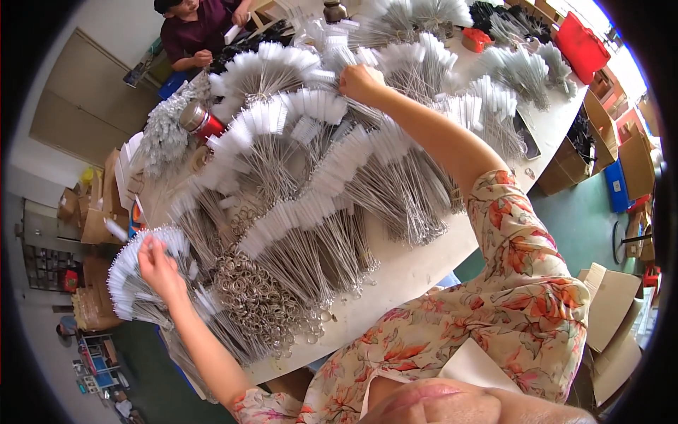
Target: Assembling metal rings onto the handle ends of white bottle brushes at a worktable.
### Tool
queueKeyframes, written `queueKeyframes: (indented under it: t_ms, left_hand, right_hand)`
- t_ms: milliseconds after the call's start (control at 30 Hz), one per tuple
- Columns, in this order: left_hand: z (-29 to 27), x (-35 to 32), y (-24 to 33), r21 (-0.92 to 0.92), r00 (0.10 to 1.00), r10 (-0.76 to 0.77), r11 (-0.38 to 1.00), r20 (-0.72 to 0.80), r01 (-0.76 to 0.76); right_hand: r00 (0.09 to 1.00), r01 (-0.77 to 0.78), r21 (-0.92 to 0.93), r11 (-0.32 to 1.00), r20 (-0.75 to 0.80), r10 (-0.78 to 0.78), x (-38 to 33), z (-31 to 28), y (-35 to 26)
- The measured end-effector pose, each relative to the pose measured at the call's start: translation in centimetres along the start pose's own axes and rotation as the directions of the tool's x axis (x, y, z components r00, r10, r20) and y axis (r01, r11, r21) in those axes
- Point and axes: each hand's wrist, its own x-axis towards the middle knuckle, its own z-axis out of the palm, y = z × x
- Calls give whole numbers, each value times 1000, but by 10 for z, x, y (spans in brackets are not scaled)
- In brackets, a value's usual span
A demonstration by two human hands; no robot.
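Bundles of white-bristled wire brushes (282, 219) cover the table, their thin metal stems ending in loops. At the left edge, my left hand (161, 272) is raised over a fanned bundle of brushes (134, 272), fingers curled. Just beyond its fingertips a single white brush (115, 228) sticks out, its stem running toward the fingers. My right hand (361, 83) reaches across to the far side and is closed among the white brush heads there. The hand itself hides its fingertips and whatever they grip.
A mound of metal rings (261, 297) lies near the front edge. Behind my left hand stands a red flask (201, 121). Across the table a person (201, 32) in a dark top handles a white item. A red bag (581, 48) and cardboard boxes (611, 304) are at right.
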Motion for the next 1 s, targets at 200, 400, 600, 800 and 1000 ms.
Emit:
queueKeyframes:
  t_ms: [200,400,600,800,1000]
  left_hand:
    - [-35,-114,25,-178,927,-284,927,247,331]
    - [-41,-172,22,-142,936,-324,929,140,343]
    - [-91,-208,20,-127,905,-420,896,62,425]
    - [-95,-237,6,-218,863,-505,843,-6,492]
    - [-92,-247,3,-254,851,-522,817,53,517]
  right_hand:
    - [999,42,-53,998,-25,-43,-14,5,-18]
    - [873,123,274,954,-487,28,15,-31,0]
    - [870,-194,320,928,-381,313,60,-95,85]
    - [957,-187,55,981,-215,195,52,-39,126]
    - [972,-226,-67,972,-86,221,42,-35,121]
